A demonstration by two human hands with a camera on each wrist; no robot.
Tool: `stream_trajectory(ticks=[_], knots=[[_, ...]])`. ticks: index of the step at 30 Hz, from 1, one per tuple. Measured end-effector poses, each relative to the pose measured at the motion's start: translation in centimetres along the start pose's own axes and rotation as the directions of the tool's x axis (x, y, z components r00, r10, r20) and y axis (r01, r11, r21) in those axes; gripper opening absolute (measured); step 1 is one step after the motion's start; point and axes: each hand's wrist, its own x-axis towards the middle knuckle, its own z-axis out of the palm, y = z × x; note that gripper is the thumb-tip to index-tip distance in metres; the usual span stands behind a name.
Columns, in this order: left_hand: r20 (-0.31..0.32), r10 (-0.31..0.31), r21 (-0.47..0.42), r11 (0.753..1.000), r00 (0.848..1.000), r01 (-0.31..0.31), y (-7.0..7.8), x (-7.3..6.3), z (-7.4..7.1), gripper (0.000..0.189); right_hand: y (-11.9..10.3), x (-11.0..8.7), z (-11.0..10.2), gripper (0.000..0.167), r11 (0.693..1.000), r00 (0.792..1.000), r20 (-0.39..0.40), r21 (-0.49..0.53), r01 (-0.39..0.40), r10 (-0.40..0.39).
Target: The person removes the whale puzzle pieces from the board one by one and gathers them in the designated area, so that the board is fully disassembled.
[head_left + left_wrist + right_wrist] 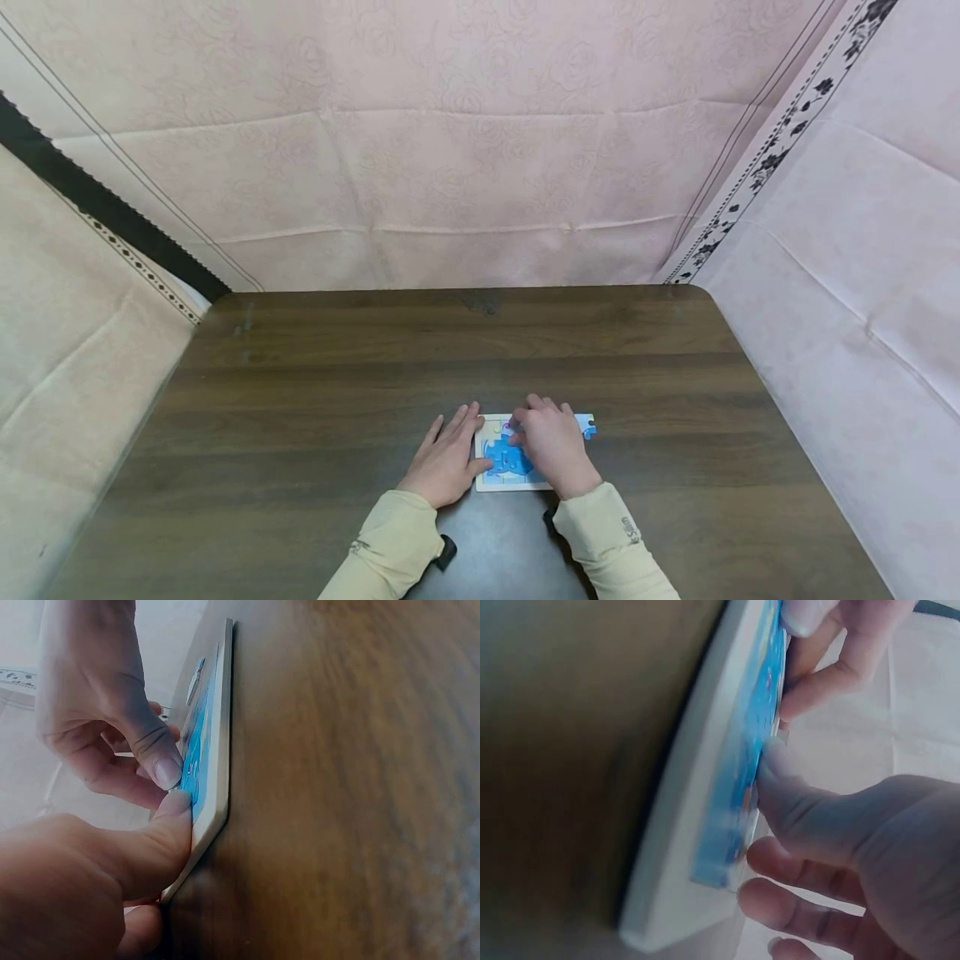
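Observation:
A jigsaw puzzle in a white-edged tray [513,487] lies flat on the table, showing a mostly blue picture [507,457]. My left hand [444,457] rests along its left side with fingers stretched out. The left thumb [169,825] presses on the puzzle's face. Over the middle and right of the tray is my right hand [553,439], fingers bent and thumb tip down at the picture. A pale edge of a puzzle piece [782,736] shows beside the right thumb [795,802]; the rest of it is hidden by the fingers.
A blue knobbed puzzle piece [587,426] lies at the right, past my right hand. Under everything is a brown wooden table [315,417]. Pale cloth [450,167] hangs behind the table's far edge and along both sides.

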Motion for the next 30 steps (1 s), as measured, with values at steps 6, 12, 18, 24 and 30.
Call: stream_trajectory(ticks=[6,12,18,24,30], knots=[[0.003,0.001,0.006,1.0,1.0,-0.001,-0.1,0.0,0.0,0.071,0.0,-0.3,0.1,0.024,0.998,0.999,-0.037,-0.054,0.012,-0.014],[0.003,0.003,0.008,1.0,1.0,-0.003,-0.1,0.0,0.1,0.071,0.1,-0.3,0.2,0.023,0.998,0.999,-0.037,-0.067,0.021,-0.024],[0.001,0.005,0.009,1.0,1.0,-0.005,0.0,0.0,-0.1,0.07,0.1,0.0,0.2,0.021,0.999,0.999,-0.021,-0.046,0.024,-0.025],[-0.005,0.007,0.005,1.0,1.0,-0.007,0.0,0.0,0.0,0.069,0.0,0.7,-0.1,0.015,1.0,1.0,0.012,0.016,0.022,-0.023],[-0.012,0.008,-0.003,1.0,1.0,-0.008,0.0,0.1,0.1,0.069,0.1,1.2,-0.2,0.011,0.998,0.999,0.037,0.061,0.005,-0.008]])
